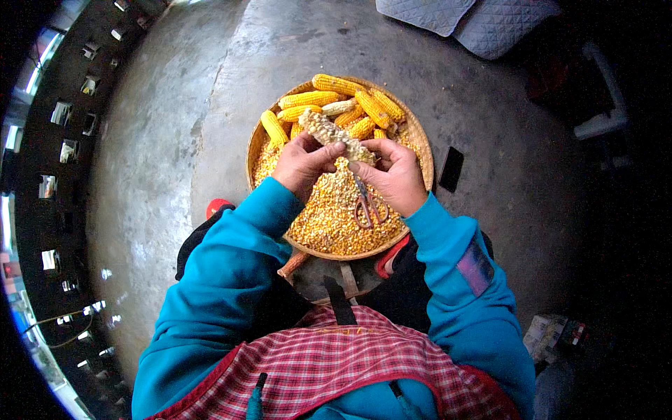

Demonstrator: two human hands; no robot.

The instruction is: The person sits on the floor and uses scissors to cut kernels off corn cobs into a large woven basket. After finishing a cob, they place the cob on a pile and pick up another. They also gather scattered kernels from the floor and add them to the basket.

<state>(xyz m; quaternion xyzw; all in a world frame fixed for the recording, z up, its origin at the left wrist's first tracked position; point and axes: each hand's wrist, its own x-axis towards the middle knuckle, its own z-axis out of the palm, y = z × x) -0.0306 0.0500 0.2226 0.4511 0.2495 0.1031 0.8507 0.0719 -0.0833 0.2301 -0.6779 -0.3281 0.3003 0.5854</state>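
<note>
Between my two hands is a pale corn cob point(323, 129), tilted, with whitish kernels or bare sockets along it. My left hand point(305, 162) grips its near side, thumb laid along it. The cob's lower right end is in my right hand point(396, 173), fingers curled round it. Both hands are over a round woven basket point(426, 155). Loose yellow kernels point(322, 220) fill its near part, and several whole yellow corn cobs point(374, 108) lie at its far side. Scissors with reddish handles point(365, 211) rest on the kernels just below my right hand.
A black phone point(451, 169) lies on the concrete floor point(224, 126) right of the basket. A reddish bare cob point(292, 264) sits below the basket's near rim. Grey quilted fabric point(483, 24) is at the far right, and a dark wall with small openings point(63, 150) runs along the left.
</note>
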